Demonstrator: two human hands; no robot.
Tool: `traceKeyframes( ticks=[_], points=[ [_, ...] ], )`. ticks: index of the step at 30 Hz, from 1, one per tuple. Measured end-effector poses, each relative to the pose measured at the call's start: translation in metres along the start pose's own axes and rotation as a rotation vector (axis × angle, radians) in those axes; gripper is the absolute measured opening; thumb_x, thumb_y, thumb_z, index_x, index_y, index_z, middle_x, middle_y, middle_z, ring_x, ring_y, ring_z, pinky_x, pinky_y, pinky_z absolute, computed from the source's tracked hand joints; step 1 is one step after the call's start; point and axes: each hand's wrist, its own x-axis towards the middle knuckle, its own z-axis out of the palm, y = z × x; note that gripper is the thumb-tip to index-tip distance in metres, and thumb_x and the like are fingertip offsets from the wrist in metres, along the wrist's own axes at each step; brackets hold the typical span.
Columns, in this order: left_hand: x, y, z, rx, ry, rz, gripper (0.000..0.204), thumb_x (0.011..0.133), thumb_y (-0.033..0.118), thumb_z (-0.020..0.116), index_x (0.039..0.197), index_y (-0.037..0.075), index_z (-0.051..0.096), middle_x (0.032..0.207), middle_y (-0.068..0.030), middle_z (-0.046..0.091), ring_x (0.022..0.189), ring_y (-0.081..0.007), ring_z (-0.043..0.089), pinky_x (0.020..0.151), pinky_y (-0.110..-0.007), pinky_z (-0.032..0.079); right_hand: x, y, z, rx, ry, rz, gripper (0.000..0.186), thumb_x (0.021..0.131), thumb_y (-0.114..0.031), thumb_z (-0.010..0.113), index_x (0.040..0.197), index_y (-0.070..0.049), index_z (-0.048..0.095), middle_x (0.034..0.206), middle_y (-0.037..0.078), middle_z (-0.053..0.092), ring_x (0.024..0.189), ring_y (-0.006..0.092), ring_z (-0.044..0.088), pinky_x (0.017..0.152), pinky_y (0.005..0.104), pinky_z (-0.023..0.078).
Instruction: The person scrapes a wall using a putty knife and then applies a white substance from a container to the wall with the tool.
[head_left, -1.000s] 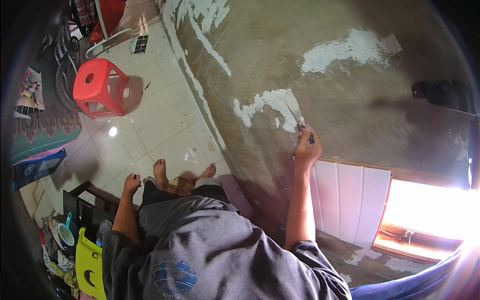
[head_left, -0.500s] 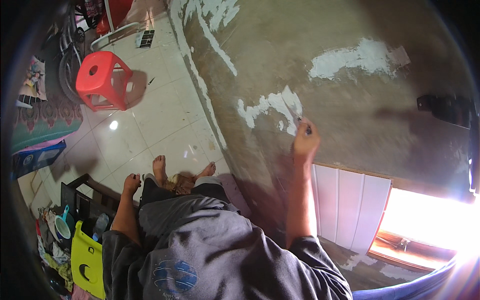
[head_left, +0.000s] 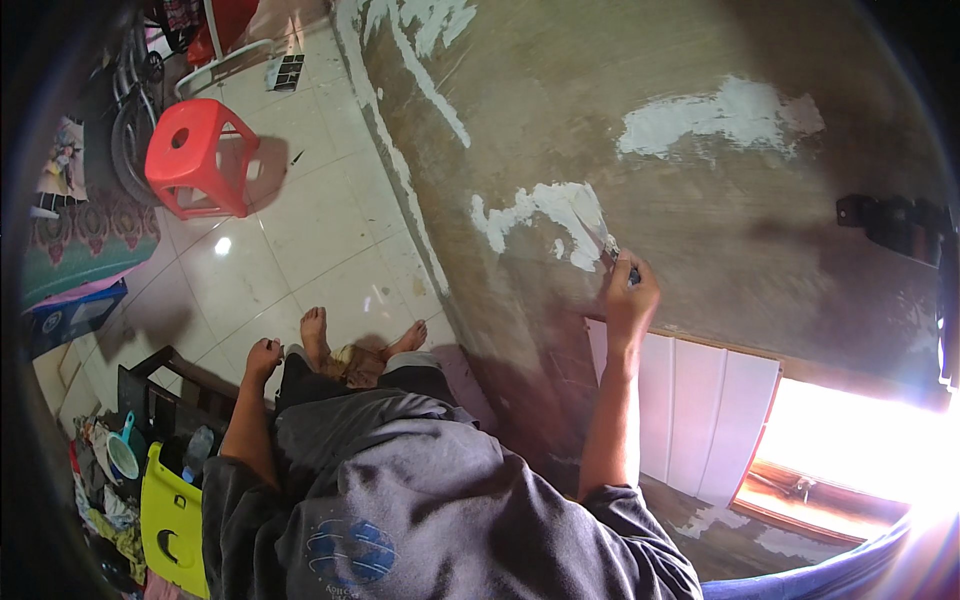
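Got a putty knife [head_left: 610,243] clamped in right hand [head_left: 631,298], over white filler [head_left: 550,206]. Got left hand [head_left: 262,359] curled, can't tell if empty.

The right hand [head_left: 631,292] and its putty knife [head_left: 604,234] have shifted rightward, the forearm [head_left: 613,420] now crossing the white panel [head_left: 690,410].

The bare right hand [head_left: 633,285] has its fingers bent into a grip, the bare right forearm [head_left: 615,410] extending below it; well left and lower, the bare left hand [head_left: 263,359] is loosely curled.
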Motion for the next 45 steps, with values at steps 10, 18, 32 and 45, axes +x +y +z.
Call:
traceKeyframes(
  ticks=[10, 18, 32, 45],
  points=[
    [-0.014, 0.002, -0.006, -0.054, -0.006, -0.094, 0.041, 0.096, 0.035, 0.051, 0.094, -0.005, 0.057, 0.080, -0.0154, 0.067, 0.066, -0.0229, 0.067, 0.059, -0.035, 0.051, 0.011, 0.000, 0.050, -0.051, -0.003, -0.092, 0.025, 0.092, -0.020, 0.058, 0.101, 0.001, 0.068, 0.093, 0.022, 0.069, 0.087, 0.0314, 0.067, 0.079, 0.0373, 0.050],
    [-0.026, 0.003, -0.007, -0.004, 0.046, -0.164, 0.037, 0.095, 0.030, 0.053, 0.087, -0.005, 0.059, 0.073, -0.0149, 0.066, 0.060, -0.0232, 0.066, 0.059, -0.036, 0.053, -0.011, 0.008, 0.018, 0.007, 0.021, -0.040, 0.028, 0.093, -0.023, 0.058, 0.103, 0.001, 0.067, 0.091, 0.019, 0.069, 0.085, 0.0279, 0.066, 0.079, 0.0361, 0.049],
    [0.027, 0.012, 0.006, 0.043, -0.011, 0.023, 0.036, 0.096, 0.031, 0.052, 0.093, -0.005, 0.057, 0.075, -0.0137, 0.065, 0.061, -0.0217, 0.064, 0.058, -0.034, 0.051, -0.021, 0.031, -0.014, 0.060, 0.026, 0.018, 0.028, 0.095, -0.023, 0.059, 0.102, 0.003, 0.065, 0.081, 0.008, 0.064, 0.075, 0.0132, 0.056, 0.071, 0.0279, 0.047],
    [-0.020, 0.008, -0.010, -0.032, 0.014, -0.130, 0.039, 0.096, 0.031, 0.052, 0.091, -0.007, 0.058, 0.075, -0.0162, 0.066, 0.062, -0.0227, 0.065, 0.062, -0.036, 0.053, -0.002, 0.024, 0.035, 0.000, 0.079, -0.103, 0.023, 0.092, -0.019, 0.061, 0.100, 0.002, 0.067, 0.091, 0.019, 0.069, 0.081, 0.0270, 0.065, 0.075, 0.0347, 0.050]
  ],
)
